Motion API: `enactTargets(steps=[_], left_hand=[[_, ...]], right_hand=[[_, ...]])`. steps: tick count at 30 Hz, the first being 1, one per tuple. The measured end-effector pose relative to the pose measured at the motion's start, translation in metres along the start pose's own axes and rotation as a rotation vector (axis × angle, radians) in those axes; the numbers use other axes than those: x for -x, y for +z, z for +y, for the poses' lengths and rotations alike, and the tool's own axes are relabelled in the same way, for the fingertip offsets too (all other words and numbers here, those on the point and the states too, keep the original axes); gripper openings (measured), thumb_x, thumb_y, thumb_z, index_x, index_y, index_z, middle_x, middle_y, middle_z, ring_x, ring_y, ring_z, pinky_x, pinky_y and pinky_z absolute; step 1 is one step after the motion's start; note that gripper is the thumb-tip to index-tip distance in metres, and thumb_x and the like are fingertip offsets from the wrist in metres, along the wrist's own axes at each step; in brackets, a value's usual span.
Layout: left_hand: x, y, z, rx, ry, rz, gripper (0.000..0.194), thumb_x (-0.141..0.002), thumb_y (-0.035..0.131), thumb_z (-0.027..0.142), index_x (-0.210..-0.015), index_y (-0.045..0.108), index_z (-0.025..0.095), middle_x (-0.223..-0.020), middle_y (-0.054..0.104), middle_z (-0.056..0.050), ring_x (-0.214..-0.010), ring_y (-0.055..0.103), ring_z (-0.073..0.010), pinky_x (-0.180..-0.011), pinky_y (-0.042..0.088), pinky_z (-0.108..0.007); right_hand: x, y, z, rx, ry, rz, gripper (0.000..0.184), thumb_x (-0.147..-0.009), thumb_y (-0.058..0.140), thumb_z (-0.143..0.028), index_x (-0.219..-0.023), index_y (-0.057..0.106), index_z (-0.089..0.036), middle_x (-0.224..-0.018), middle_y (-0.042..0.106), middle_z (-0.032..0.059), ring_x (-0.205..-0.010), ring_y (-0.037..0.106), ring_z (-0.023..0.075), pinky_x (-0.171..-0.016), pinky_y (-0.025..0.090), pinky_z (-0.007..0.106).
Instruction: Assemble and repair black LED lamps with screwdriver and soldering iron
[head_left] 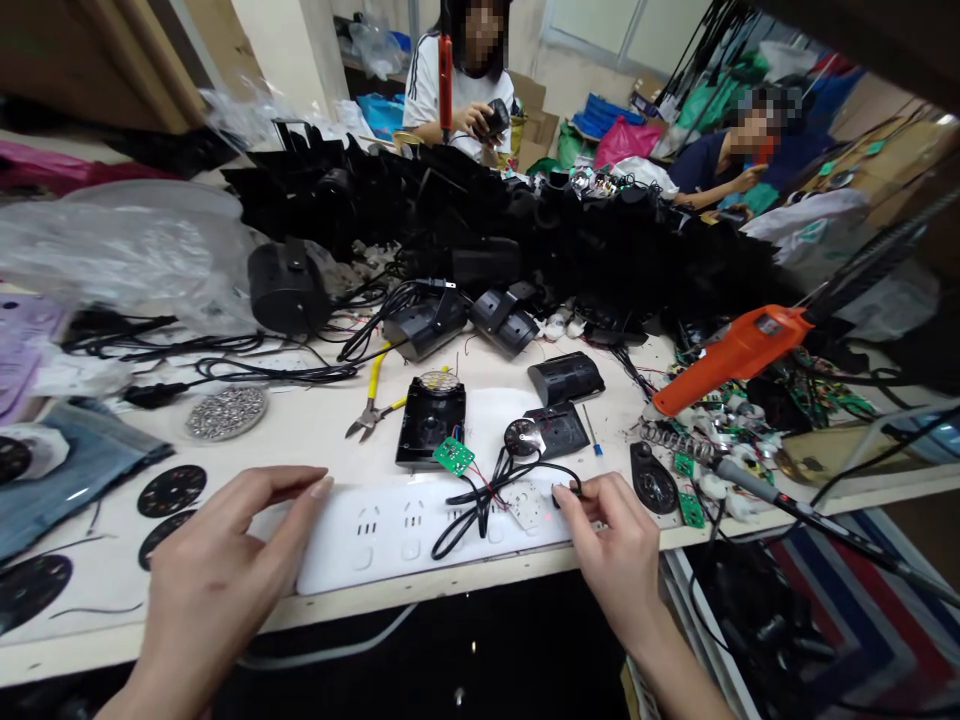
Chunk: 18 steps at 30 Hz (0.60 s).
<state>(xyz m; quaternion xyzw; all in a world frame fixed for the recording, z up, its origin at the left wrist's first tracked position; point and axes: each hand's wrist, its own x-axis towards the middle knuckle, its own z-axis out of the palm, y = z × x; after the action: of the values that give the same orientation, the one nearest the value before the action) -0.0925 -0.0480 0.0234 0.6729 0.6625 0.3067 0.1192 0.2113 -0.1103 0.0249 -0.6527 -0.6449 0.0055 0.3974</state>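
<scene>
My left hand (225, 560) rests at the left end of a white power strip (390, 545) on the table's front edge, fingers loosely curled, thumb and forefinger apart, holding nothing I can see. My right hand (611, 545) pinches the black plug (564, 491) of a black cord (480, 500) that loops over the strip's right end. Just behind the strip lie a green circuit board (453, 455), a black housing with a round grille (431, 415) and a small round speaker part (523, 436).
Yellow-handled pliers (373, 400), a dish of screws (226, 411), black discs (171, 490) and an orange power screwdriver (731, 355) lie around. A soldering iron (795, 510) lies at right. Black housings are heaped at the back (487, 210). Two people sit beyond.
</scene>
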Motion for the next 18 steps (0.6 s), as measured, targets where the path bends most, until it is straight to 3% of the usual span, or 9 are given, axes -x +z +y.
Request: enactTargets(steps=[11, 18], left_hand=[[0.002, -0.003, 0.0, 0.055, 0.046, 0.041, 0.034, -0.087, 0.052, 0.052, -0.088, 0.068, 0.022, -0.089, 0.072, -0.001, -0.081, 0.067, -0.0188, -0.068, 0.048, -0.027], [0.007, -0.002, 0.003, 0.046, 0.091, 0.038, 0.032, -0.088, 0.052, 0.05, -0.088, 0.069, 0.023, -0.09, 0.072, -0.001, -0.08, 0.067, -0.0172, -0.064, 0.047, -0.025]], right_hand=[[0.009, 0.009, 0.015, -0.063, 0.087, -0.078, 0.026, -0.095, 0.056, -0.028, -0.072, 0.045, -0.022, -0.069, 0.042, -0.0042, -0.052, 0.044, 0.0094, -0.053, 0.04, 0.023], [0.004, -0.002, 0.026, -0.239, 0.225, -0.257, 0.02, -0.091, 0.058, -0.034, -0.078, 0.057, -0.02, -0.074, 0.055, -0.0002, -0.063, 0.054, 0.0126, -0.057, 0.045, 0.022]])
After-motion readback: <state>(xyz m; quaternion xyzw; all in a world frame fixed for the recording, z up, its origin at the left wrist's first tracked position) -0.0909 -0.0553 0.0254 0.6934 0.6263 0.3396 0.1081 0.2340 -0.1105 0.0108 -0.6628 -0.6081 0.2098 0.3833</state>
